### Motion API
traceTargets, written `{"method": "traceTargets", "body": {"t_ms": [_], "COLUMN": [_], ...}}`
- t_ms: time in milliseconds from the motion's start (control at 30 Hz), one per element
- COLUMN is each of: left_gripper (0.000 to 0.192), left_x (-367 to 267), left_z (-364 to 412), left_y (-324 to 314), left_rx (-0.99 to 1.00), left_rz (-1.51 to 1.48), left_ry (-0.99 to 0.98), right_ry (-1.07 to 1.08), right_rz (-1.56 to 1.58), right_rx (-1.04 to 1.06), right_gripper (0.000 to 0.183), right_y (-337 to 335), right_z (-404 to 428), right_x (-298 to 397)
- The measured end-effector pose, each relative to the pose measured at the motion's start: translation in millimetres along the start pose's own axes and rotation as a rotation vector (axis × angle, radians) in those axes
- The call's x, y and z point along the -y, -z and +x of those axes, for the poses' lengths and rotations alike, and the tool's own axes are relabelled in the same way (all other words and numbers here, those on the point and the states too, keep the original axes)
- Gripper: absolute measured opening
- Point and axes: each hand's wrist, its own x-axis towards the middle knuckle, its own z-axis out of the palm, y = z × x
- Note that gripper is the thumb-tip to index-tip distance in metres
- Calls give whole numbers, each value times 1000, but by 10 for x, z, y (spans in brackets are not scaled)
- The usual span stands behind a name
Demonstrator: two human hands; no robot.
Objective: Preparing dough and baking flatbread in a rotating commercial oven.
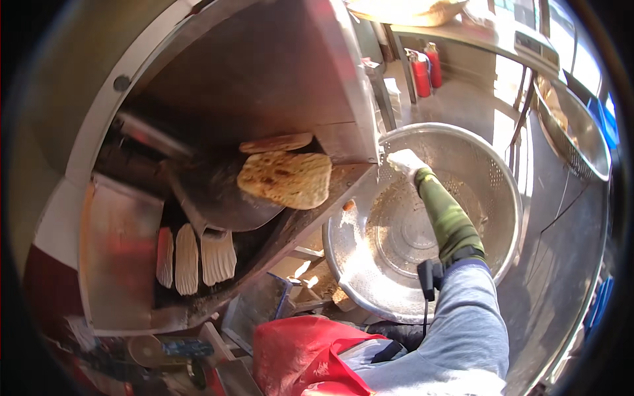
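Note:
My right hand (pixel 406 162), in a white glove below a green sleeve, reaches over the far left rim of a large perforated metal basin (pixel 421 237). Its fingers point toward the front corner of a metal oven (pixel 346 141); whether they hold anything is unclear. My left hand is out of view. Left of the basin, a browned flatbread (pixel 287 179) rests partly on a dark metal plate (pixel 223 198) at the oven's opening. Another bread (pixel 276 143) lies behind it. Several pale, grooved dough pieces (pixel 186 260) lie on the dark oven floor nearer to me.
A second perforated metal basin (pixel 574 128) stands at the right, holding bread-like pieces. Two red fire extinguishers (pixel 425 72) stand under a far table (pixel 475 42) that bears a scale (pixel 536 47). A blue-edged bin (pixel 257 307) sits below the oven's edge, near my red apron (pixel 307 356).

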Motion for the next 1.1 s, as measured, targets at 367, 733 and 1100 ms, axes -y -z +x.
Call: {"method": "traceTargets", "body": {"t_ms": [367, 733, 1100], "left_gripper": [32, 33, 34], "left_x": [-448, -940, -1147], "left_z": [758, 999, 1043], "left_y": [1564, 2199, 2360], "left_rx": [26, 60, 90], "left_rz": [123, 130, 110], "left_ry": [-317, -433, -464], "right_ry": [-572, -481, -478], "right_rz": [519, 535, 527], "right_rx": [109, 193, 226], "right_gripper": [80, 64, 75], "right_y": [-168, -353, -316], "right_z": [542, 652, 673], "right_x": [270, 106, 80]}}
